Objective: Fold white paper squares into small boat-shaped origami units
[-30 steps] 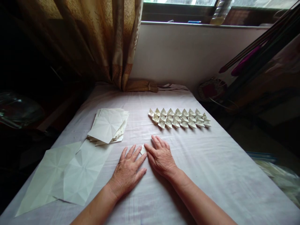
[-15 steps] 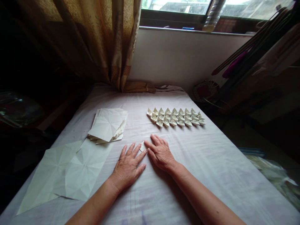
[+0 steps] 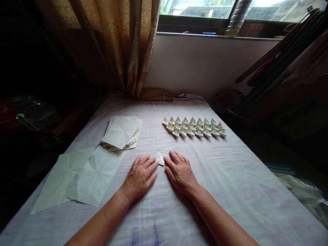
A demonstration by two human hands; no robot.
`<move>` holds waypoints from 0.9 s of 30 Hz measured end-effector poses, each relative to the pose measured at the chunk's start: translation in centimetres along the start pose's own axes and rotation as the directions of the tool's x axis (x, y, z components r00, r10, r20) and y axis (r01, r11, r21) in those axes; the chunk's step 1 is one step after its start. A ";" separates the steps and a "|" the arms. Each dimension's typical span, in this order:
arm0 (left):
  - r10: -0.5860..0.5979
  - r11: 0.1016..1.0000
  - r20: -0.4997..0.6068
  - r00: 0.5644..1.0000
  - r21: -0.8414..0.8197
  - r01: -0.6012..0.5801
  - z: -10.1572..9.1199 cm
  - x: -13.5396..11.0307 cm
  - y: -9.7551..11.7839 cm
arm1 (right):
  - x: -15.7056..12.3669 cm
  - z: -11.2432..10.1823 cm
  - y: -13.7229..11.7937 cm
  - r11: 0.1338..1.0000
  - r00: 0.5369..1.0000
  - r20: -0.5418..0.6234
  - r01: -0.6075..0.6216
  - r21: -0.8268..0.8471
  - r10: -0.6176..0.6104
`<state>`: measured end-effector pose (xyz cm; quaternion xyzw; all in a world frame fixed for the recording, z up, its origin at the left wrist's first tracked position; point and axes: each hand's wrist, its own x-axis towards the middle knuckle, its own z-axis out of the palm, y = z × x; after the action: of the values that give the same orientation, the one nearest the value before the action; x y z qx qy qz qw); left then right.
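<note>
Pale cloth [image 3: 225,198] stretched out below us, and there we were, left hand [image 3: 140,174] and right hand [image 3: 181,172] palm-down, open, fingertips touching the small folded paper [image 3: 161,158] between them! Beyond, we had stacked creased sheets [image 3: 121,131] leftward, pointed paper folds [image 3: 191,128] rightward, then gold curtain [image 3: 110,41].

I can't read any words, numbers or signs from here. The small folded paper [image 3: 161,159] and the pile of creased paper [image 3: 121,131] show fold lines but no letters that I can make out. The plastic bottle [image 3: 232,31] by the window [image 3: 202,10] is too far away and dim to read. The purple mark [image 3: 145,236] on the cloth [image 3: 220,177] is too blurry.
</note>
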<state>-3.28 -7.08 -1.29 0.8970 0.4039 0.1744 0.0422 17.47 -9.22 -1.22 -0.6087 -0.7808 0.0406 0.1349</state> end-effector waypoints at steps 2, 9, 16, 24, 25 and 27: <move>0.008 1.000 -0.007 1.000 0.012 -0.007 -0.1 -0.1 0.3 | -0.2 0.1 0.1 1.000 1.000 -0.016 0.020 0.014 -0.020; -0.019 0.999 0.024 1.000 0.032 0.018 -0.2 0.3 0.8 | -0.6 -0.1 0.4 0.981 0.978 -0.103 0.185 0.053 -0.179; 0.002 0.998 0.039 0.999 0.059 -0.004 -0.2 1.3 0.6 | -0.5 -0.7 0.7 0.961 0.963 -0.038 0.270 0.056 -0.268; 0.006 0.987 0.047 0.999 0.160 -0.014 -0.2 3.0 0.4 | -0.9 -1.1 0.4 0.975 0.976 0.008 0.219 0.035 -0.219; -0.003 0.988 0.044 0.999 0.156 -0.004 -0.2 3.1 0.4 | -0.9 -1.1 0.3 0.977 0.978 0.016 0.208 0.037 -0.209; -0.019 0.990 0.037 0.999 0.144 0.014 -0.3 3.3 0.3 | -0.9 -1.0 0.2 0.980 0.980 0.028 0.194 0.038 -0.195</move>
<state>-1.14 -4.81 -0.06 0.8976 0.4219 0.1272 -0.0132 18.12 -10.16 -0.41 -0.5265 -0.8376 0.0504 0.1366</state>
